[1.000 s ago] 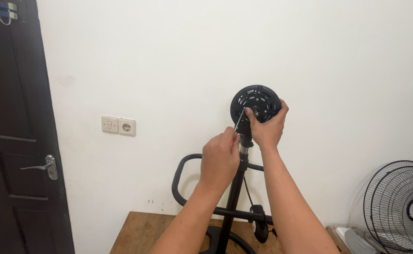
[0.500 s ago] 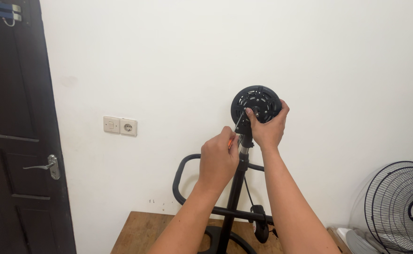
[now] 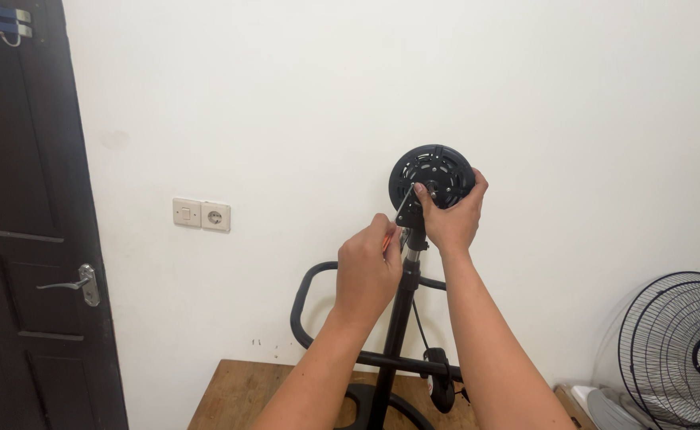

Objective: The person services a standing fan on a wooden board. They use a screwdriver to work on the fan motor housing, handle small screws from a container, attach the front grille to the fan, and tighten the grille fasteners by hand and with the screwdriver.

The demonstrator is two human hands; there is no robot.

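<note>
Little moved: left hand (image 3: 367, 267) fingers pinch screwdriver (image 3: 402, 209) (tip at hub); right hand (image 3: 448, 213) clasps motor hub (image 3: 432, 175).

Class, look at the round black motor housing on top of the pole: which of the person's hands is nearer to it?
Right. The right hand grips the motor housing from below and beside. The left hand is lower left, by the pole, holding a screwdriver whose tip reaches up to the housing.

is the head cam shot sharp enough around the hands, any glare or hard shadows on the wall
Head view: evenly and softly lit, no glare on the white wall; both hands and the round black fan motor housing look sharp; the thin screwdriver in the left hand is too small to read well; the dark door loses detail; the right hand casts no hard shadow.
</note>
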